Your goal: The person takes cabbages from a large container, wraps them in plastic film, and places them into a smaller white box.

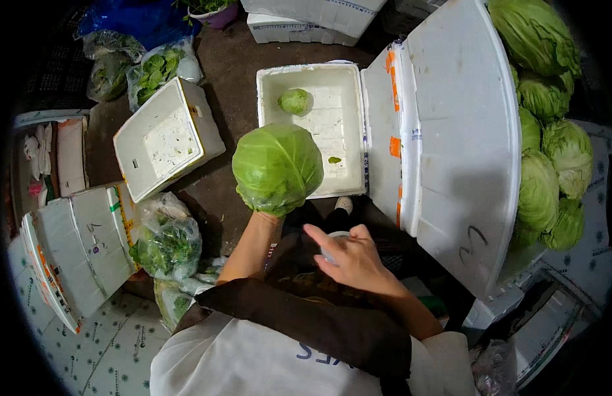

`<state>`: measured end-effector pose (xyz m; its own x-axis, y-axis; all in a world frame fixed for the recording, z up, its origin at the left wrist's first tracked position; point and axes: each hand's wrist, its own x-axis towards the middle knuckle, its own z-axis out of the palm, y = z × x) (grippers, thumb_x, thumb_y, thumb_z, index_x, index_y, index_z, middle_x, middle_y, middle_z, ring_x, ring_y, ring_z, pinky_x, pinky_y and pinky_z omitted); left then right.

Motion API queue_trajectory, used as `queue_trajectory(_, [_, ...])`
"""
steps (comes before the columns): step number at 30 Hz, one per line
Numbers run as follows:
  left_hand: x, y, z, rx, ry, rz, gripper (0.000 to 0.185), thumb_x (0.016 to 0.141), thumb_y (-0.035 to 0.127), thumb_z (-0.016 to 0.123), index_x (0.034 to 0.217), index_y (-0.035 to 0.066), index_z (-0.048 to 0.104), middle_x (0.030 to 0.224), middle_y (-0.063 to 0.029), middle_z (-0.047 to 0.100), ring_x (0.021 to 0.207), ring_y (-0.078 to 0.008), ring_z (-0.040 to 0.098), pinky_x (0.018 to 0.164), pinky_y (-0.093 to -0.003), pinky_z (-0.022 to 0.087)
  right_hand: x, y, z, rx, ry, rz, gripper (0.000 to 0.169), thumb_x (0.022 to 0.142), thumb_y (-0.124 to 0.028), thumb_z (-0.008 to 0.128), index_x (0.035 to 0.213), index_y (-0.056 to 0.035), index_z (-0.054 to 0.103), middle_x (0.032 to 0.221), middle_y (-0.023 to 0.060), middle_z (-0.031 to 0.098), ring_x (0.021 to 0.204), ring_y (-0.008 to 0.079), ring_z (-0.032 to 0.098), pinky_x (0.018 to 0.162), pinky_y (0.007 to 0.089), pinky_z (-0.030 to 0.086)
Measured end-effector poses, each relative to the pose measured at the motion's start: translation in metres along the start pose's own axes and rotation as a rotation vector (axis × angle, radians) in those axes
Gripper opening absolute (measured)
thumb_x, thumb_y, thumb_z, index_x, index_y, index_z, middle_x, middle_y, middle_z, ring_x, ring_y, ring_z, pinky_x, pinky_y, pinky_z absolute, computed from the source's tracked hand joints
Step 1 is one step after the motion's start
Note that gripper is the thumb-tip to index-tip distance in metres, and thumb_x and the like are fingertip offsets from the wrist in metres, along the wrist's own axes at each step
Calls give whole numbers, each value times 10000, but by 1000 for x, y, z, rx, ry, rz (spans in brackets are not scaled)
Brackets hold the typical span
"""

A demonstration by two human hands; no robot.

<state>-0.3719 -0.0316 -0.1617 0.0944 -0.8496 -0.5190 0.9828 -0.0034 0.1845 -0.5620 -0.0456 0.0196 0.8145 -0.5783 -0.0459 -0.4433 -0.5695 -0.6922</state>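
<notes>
A large green cabbage (pixel 277 166) rests on my raised left hand (pixel 267 220). Its leaves carry a glossy sheen, and the fingers beneath are hidden, with only the wrist showing. Close to my body on the right, my right hand (pixel 353 255) curls around a pale round object (pixel 334 243), mostly covered by the palm. The index finger and thumb stretch toward the cabbage. Beyond the cabbage sits a white foam box (pixel 335 128). In it lie a smaller green head (pixel 294 101) and a loose leaf piece (pixel 334 160).
Tall foam boxes (pixel 457 128) wall off the right, with several lettuce-like heads (pixel 538 193) behind. To the left are a tilted foam box (pixel 172 123) holding leaf scraps and a plastic bag of greens (pixel 169 242). More foam boxes (pixel 306 29) are stacked at the far side.
</notes>
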Motion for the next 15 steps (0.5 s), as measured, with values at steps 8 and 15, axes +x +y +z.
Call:
queue_trajectory(8, [30,-10,-8,-14,33,-1,566,792,480,553,1197,90,484,1251,-123,469,1124,-274,477,912,-470,427,54,52,37,-456,177,-214,699,727,-110,616,1359,-231,342,540,3,390,486,162,432,615,305,356])
queue_trajectory(15, [53,-20,-50,-81,122,71,538,806,466,542,1186,88,495,1231,-116,498,1110,-267,493,901,-466,440,-12,87,31,-193,63,218,780,693,-158,686,1324,57,280,647,63,561,569,203,546,653,306,374])
